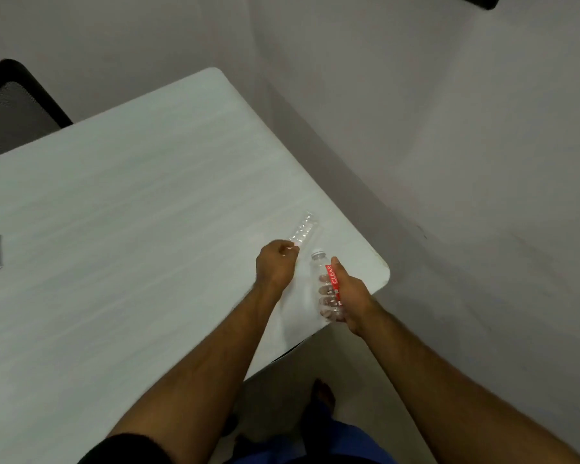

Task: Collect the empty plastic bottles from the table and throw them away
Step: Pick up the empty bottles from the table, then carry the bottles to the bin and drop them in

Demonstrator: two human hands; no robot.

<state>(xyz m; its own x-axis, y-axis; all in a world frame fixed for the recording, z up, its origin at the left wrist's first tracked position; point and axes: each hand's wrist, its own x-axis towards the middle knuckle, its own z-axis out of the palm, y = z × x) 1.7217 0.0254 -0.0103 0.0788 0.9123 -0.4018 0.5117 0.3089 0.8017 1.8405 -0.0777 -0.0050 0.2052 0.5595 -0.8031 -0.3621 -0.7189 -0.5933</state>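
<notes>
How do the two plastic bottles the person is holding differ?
The bottle in the right hand, the labelled bottle, wears a red label; the bare bottle at the left hand shows none. The labelled bottle is wrapped around its body, its white cap showing; the bare bottle is gripped at one end, stretching away over the table. Both are clear and look empty.

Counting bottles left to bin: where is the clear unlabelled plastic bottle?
In the head view, the clear unlabelled plastic bottle lies near the white table's right corner, its near end in the left hand.
</notes>
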